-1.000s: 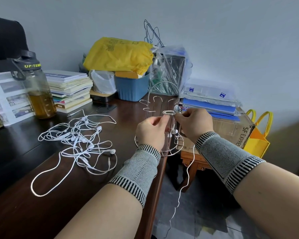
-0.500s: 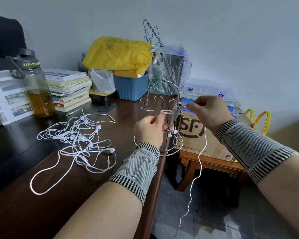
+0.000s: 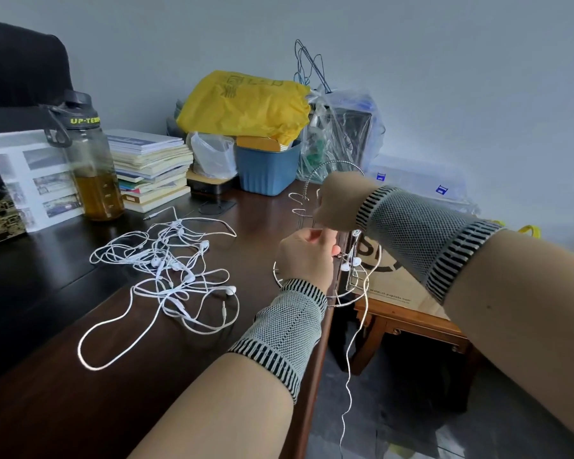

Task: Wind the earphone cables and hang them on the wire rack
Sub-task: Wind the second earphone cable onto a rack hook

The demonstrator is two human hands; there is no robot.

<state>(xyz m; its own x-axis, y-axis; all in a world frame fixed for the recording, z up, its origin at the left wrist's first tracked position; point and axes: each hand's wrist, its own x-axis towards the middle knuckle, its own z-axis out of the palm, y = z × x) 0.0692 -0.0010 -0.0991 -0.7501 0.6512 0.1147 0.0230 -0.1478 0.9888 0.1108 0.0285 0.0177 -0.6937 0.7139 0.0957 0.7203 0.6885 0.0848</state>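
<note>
Right hand [image 3: 337,202] now higher, fingers pinching cable [image 3: 358,326].

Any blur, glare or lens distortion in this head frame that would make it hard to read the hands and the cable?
Head view: wide-angle bending at the edges; slight motion blur on the bottle and books; soft daylight, faint sheen on the desk. The left hand is sharp; the right hand hides part of the wire rack; the hanging cable is readable.

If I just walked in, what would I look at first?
Probably the two hands, left hand and right hand, working at the wire rack on the table's right edge, with one white cable dangling toward the floor. Next, the tangle of white earphones spread mid-table, and the yellow bag at the back.
</note>
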